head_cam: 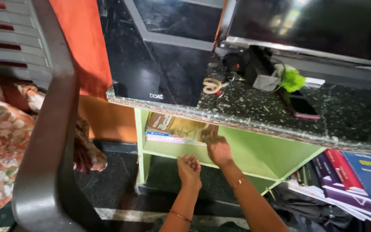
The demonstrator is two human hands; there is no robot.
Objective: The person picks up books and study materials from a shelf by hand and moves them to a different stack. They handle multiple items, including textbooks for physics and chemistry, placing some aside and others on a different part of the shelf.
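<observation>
right hand (218, 150) on stacked books (174, 129), green shelf (254, 152)

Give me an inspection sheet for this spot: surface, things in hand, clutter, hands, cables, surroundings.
Surface: speckled dark stone countertop over a light green shelf unit.
Things: stack of flat books lying on the green shelf.
Clutter: fuzzy green ball, dark phone, more books lower right.
Hands: right hand on the stack; left hand below the shelf edge, fingers curled, holding nothing.
Cables: coiled beige cord, black adapter.
Surroundings: black speaker cabinet, grey plastic chair, floral cloth.
</observation>
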